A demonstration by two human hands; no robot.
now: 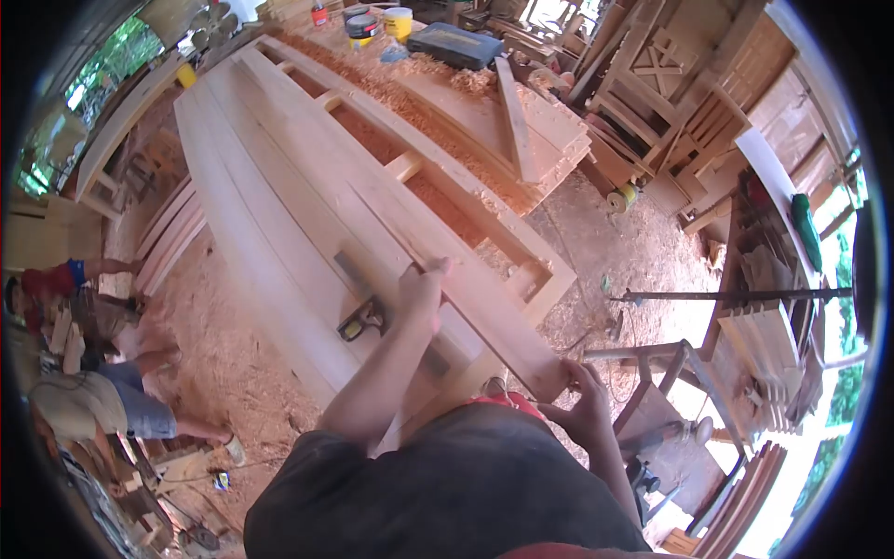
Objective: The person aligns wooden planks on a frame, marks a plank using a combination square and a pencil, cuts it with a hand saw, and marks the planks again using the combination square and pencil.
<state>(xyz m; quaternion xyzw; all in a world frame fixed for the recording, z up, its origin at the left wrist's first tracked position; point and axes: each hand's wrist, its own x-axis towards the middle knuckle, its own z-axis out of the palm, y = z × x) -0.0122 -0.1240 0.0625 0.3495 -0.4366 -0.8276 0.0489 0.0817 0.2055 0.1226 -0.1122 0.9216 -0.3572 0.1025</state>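
A long, pale wooden plank [484, 312] slants across the workbench, its near end close to my body. My left hand [426, 287] is closed at the plank's left edge, partway along it. At the near right corner, my right hand [585, 402] grips the plank's end between thumb and fingers. Left of my left forearm, a small black-and-yellow tool [361, 320] lies on other long boards [270, 205]; its kind is unclear. Beside it runs a dark flat strip [356, 276], partly hidden by my arm.
A wooden frame with crosspieces [405, 168] lies beyond the plank. Shavings, tubs [399, 23] and a dark case [454, 45] sit farther back. Two people [102, 401] are at the left. A metal-legged stand [666, 373] is close on my right.
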